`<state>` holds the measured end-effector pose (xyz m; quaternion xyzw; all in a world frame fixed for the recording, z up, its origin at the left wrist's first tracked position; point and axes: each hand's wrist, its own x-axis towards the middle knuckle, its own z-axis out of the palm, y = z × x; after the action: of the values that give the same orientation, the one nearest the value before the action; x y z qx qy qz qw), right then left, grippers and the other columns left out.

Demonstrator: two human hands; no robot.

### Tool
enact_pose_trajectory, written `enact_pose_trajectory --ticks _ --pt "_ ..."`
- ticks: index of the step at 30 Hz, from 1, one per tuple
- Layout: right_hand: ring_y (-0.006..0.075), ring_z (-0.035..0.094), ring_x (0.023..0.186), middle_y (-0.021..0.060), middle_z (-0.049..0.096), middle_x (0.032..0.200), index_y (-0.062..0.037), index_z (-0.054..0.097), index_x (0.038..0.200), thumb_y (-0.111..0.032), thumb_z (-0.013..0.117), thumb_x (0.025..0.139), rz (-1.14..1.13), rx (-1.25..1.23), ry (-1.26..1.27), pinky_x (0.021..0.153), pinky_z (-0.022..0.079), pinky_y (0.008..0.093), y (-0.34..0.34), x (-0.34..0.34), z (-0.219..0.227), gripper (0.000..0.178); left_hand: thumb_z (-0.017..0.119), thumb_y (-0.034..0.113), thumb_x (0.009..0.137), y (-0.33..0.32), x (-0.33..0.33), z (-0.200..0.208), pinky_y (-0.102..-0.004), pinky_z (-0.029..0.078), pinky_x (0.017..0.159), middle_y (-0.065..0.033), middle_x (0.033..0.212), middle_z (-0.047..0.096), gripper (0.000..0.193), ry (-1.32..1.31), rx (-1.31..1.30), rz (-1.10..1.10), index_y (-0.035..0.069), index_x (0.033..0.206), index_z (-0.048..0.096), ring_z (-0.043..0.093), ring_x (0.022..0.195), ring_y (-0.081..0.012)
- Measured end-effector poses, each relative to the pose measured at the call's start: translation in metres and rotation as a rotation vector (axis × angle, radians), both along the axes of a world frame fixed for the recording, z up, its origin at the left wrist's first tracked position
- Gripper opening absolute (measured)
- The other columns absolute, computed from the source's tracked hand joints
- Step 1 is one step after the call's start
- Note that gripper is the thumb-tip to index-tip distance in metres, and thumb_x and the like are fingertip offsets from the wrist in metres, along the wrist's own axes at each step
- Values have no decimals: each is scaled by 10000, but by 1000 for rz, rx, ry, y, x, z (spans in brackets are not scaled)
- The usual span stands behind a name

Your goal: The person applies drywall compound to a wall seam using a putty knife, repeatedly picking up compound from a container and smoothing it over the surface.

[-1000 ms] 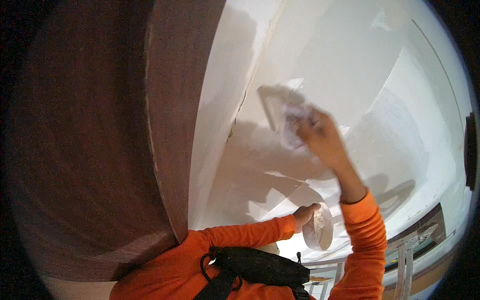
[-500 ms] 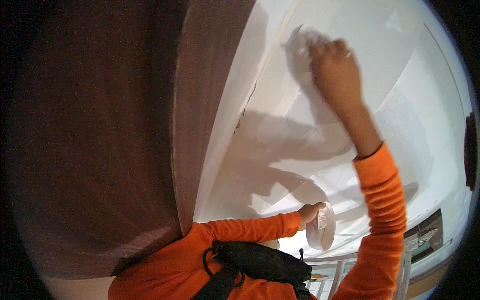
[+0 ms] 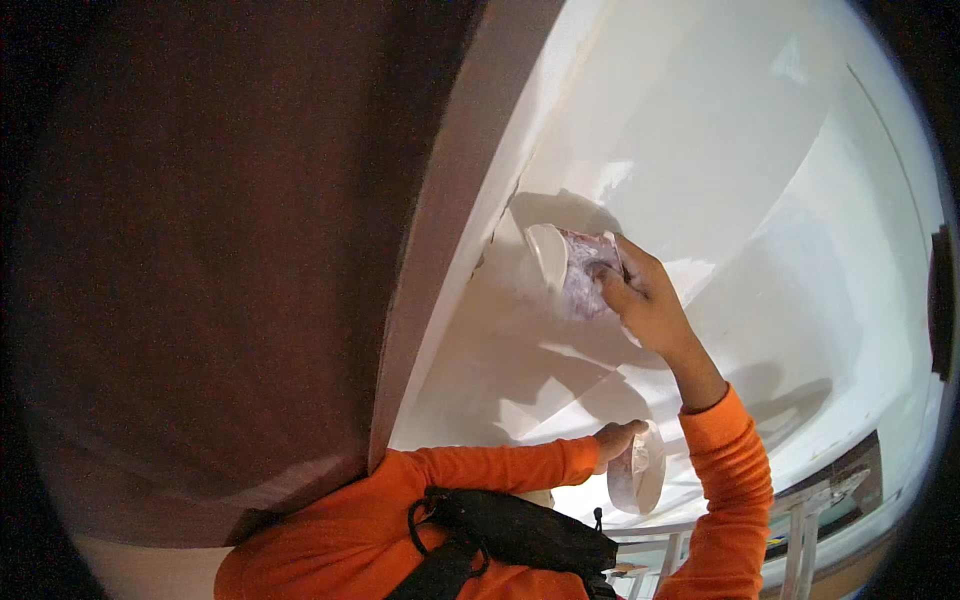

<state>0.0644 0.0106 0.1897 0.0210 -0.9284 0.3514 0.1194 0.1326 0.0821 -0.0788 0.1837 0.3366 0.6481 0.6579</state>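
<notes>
Looking first at the flat, broad-bladed spreader with a mottled white-and-purple body [image 3: 583, 282], we find it in the right hand [image 3: 640, 295], just below and right of a dark, jagged crack [image 3: 497, 225]; the fingers are closed around its right side, and along its left edge runs a thick, smooth, off-white band [image 3: 546, 257], which we take for wet paste; whether that edge touches the white, patchily coated panel [image 3: 690, 130] behind, we cannot tell. We judge the spreader light and fairly stiff, slick wherever it is smeared; we would take hold of the side away from the paste, thumb on one face and fingers on the other.

Lower down, the left hand [image 3: 614, 442] is closed on the upper left rim of a shallow, pale, round-walled tub [image 3: 650, 496]; it stands tipped toward us, with lumpy white paste [image 3: 640, 458] inside; we expect it to be light, and best held by the rim.

Farther out, we see ribbed orange sleeves [image 3: 735, 480] on both arms, a black fabric bag [image 3: 530, 530] across the body, a pale metal frame [image 3: 797, 545] at lower right, and a large dark-brown panel [image 3: 220, 280] filling the left.
</notes>
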Motion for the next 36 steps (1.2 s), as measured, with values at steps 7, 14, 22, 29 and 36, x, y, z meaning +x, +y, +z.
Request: enact_pose_trajectory --ticks 7,14,22,29,36 --pt "240 532 1175 54 588 1257 -132 651 1147 -199 586 830 391 1485 660 1026 395 483 11 -12 13 330 552 433 902 -10 2 12 -468 472 870 -143 1094 649 467 13 -5 3 48 1167 570 628 968 -283" --pt "222 472 1277 40 490 1415 -174 638 1192 -255 546 861 499 1652 756 1073 358 497 23 -67 10 353 555 424 901 -11 -1 10 -469 479 893 -140 1074 652 463 -80 41 14 47 1170 565 639 947 -282" --pt "213 404 1321 53 449 1442 -168 651 1198 -239 563 862 265 1777 680 1063 350 472 -35 -60 1 354 535 377 920 -45 -20 21 -454 491 915 -131 1067 653 401 -52 152 65 47 1145 569 645 966 -270" --pt "262 475 1237 155 515 1341 -21 644 1143 -161 575 820 171 1837 632 1008 402 478 -38 -16 -25 359 505 378 942 -54 -12 42 -454 461 974 -135 1125 647 428 -34 137 226 35 1194 550 630 1044 -273" --pt "340 593 1043 166 581 1170 1 574 1161 -111 559 827 -73 1709 479 743 530 467 -55 11 37 353 512 400 928 -38 -9 29 -450 495 876 -127 1026 650 426 -64 104 168 44 1158 560 640 919 -273"
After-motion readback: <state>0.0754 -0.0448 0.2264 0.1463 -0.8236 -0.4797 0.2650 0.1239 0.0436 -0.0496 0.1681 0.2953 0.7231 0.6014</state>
